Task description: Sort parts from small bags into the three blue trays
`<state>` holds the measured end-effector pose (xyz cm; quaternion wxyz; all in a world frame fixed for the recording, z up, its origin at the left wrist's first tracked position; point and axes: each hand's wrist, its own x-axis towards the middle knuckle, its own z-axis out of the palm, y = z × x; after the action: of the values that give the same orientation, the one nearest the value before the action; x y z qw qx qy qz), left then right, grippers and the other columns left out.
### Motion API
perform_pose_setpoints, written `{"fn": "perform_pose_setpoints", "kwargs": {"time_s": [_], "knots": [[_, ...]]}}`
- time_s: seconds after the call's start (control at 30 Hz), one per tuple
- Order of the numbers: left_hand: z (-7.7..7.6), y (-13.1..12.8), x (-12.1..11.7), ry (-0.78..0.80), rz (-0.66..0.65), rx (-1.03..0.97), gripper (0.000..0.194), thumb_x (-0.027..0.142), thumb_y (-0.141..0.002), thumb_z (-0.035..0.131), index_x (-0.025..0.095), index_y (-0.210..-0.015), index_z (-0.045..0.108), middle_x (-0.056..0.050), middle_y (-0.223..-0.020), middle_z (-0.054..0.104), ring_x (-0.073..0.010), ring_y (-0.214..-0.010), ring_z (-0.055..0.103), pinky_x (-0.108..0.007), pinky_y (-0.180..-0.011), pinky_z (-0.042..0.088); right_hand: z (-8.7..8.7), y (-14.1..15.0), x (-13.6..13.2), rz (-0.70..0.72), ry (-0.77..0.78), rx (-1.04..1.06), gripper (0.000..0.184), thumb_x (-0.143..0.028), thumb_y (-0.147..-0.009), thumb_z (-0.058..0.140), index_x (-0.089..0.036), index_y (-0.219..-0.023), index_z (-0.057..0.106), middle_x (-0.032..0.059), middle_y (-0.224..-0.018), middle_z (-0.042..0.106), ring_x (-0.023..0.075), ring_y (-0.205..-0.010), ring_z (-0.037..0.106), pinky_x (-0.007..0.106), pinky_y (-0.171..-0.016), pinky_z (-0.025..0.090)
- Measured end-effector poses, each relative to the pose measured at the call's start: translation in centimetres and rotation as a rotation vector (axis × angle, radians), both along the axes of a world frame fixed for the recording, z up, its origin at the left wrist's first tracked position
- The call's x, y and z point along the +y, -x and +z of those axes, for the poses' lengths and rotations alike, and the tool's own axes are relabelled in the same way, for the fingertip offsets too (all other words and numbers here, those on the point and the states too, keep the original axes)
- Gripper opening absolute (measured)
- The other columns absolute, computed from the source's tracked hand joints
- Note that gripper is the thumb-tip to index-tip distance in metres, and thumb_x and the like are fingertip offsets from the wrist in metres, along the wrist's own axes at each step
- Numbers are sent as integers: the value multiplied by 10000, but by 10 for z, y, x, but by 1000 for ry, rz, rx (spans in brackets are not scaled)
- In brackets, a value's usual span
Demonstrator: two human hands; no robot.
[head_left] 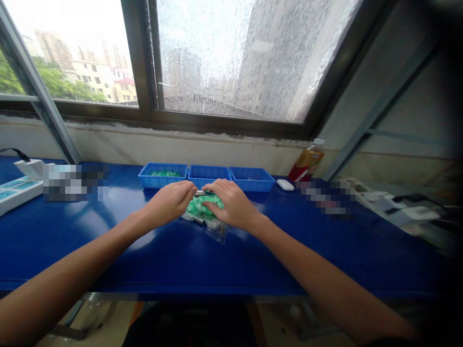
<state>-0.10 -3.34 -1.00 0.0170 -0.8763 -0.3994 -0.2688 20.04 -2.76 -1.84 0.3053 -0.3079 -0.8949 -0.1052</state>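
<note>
My left hand (176,198) is closed, its fingertips pinched at one end of a small whitish bar-like piece (199,193). I cannot make out what kind of piece it is. My right hand (233,202) arches over from the other side, thumb stretched apart from its curved fingers; the fingertips are close to the piece's right end, and whether they touch it is unclear. Beneath both hands lies a pile of green plastic packets (197,206), partly hidden by the right hand. A clear plastic bag (217,234) pokes out at the pile's front edge.
Behind the hands stand three blue bins (210,185) in a row; the left one contains green packets (164,174). A white case (285,184) and a drink bottle (307,161) are at right. A power strip (21,190) lies left on the blue table (173,265).
</note>
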Motion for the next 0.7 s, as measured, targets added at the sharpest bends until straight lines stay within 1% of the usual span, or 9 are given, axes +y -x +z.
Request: {"fn": "perform_pose_setpoints", "kwargs": {"time_s": [0.1,0.2,0.3,0.37,0.43,0.5,0.6,0.67,0.7], "knots": [[-2,-7,-7,-23,-21,-18,332,263,-927,270,168,-720,511,-27,-686,565,-142,-649,529,-263,-616,396,1,5,-7,32,-43,18,166,-307,-866,481,-177,-931,560,66,-859,602,187,-806,521,317,-725,376],[-2,-8,-8,-23,-25,-34,333,264,-929,288,168,-686,494,-12,-644,543,-131,-601,508,-255,-583,381,0,5,-8,34,-79,60,168,-306,-872,472,-174,-927,559,66,-853,605,184,-802,527,312,-719,384],[0,-7,-8,2,-37,-53,338,256,-928,298,165,-668,493,-9,-620,537,-129,-599,513,-255,-586,387,0,4,-7,40,-65,93,151,-290,-873,468,-181,-913,565,59,-846,601,176,-797,530,309,-722,395],[2,-7,-10,17,-46,-89,300,259,-926,313,159,-738,525,-19,-677,572,-134,-648,538,-258,-616,406,-1,4,-7,39,-30,136,155,-290,-877,459,-179,-871,566,57,-825,593,169,-785,531,306,-716,402],[2,-6,-11,24,-60,-135,211,268,-911,362,159,-901,542,-28,-772,604,-135,-698,557,-258,-637,425,-1,5,-6,36,10,194,167,-293,-879,455,-172,-827,558,55,-797,582,164,-768,531,303,-707,408],[0,-6,-11,13,-76,-161,199,269,-878,438,163,-1028,514,-37,-837,608,-133,-727,563,-251,-640,436,-2,5,-5,37,43,238,184,-296,-882,446,-169,-796,548,50,-765,569,159,-744,527,298,-694,410],[-2,-6,-12,-19,-77,-169,183,257,-846,494,156,-997,520,-38,-827,598,-130,-732,558,-242,-638,436,-3,6,-6,55,85,274,223,-305,-893,423,-171,-755,536,39,-728,557,147,-703,518,291,-673,410],[-1,-7,-13,-38,-60,-176,151,263,-862,473,155,-949,532,-33,-800,598,-126,-709,552,-244,-634,430,-3,6,-7,59,101,297,216,-313,-890,425,-172,-768,534,31,-722,550,141,-689,517,288,-668,412],[-1,-7,-13,-44,-56,-175,150,267,-875,452,154,-924,536,-31,-786,599,-123,-695,549,-246,-631,426,-3,6,-8,56,104,311,188,-323,-878,448,-172,-808,535,28,-732,549,141,-692,520,287,-670,416]]}}
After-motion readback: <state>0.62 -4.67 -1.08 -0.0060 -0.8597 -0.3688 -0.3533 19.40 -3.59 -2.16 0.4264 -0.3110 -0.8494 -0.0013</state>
